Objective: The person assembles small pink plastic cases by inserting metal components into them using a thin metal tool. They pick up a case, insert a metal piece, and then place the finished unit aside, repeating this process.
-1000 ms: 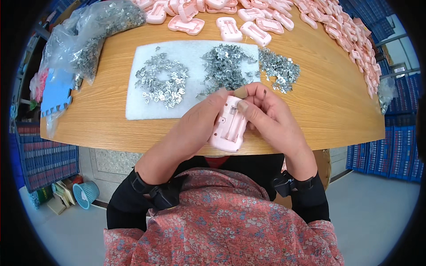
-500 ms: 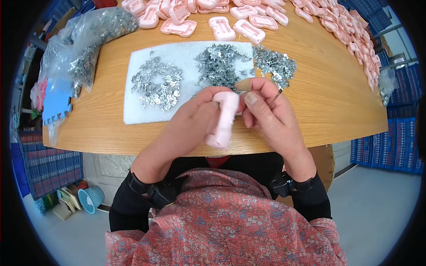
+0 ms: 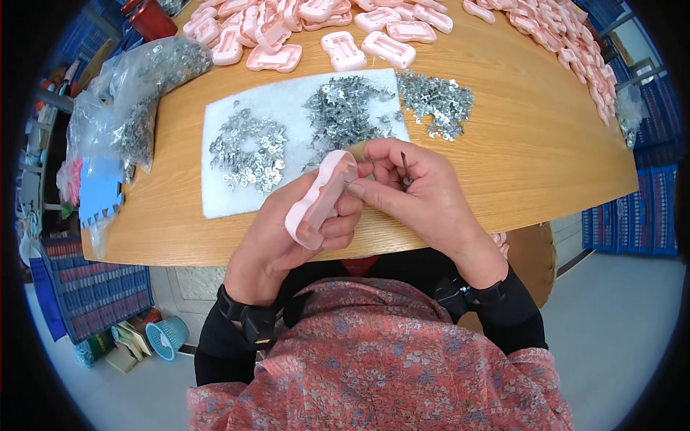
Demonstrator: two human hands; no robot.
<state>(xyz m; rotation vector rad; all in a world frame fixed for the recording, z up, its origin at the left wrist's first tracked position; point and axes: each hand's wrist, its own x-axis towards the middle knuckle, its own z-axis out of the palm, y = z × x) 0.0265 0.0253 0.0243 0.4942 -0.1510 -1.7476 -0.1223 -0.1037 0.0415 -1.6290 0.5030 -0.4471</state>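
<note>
A pale pink plastic casing (image 3: 322,201) lies tilted in my left hand (image 3: 269,226), its hollow inside turned partly toward my right hand. The left fingers are wrapped beneath and around it. At the casing's upper end, the thumb and forefinger of my right hand (image 3: 431,194) pinch together; whatever small piece is between them cannot be made out. A tan cover shows on the right forefinger. Among the curled right fingers a thin dark metal tool (image 3: 405,169) sticks up. Beyond my hands, small silvery metal clips form a left heap (image 3: 248,151) and a middle heap (image 3: 345,108).
Both heaps rest on a white foam sheet (image 3: 296,93); more clips (image 3: 440,104) lie right of it. Pink casings fill the table's far side (image 3: 269,25) and far right (image 3: 568,47). At left are a clear bag of metal parts (image 3: 133,97) and a blue mat (image 3: 100,190).
My left hand has turned the casing so its hollow inside shows. The right fingers have come in to the casing's upper end. The whole view has shifted slightly.
</note>
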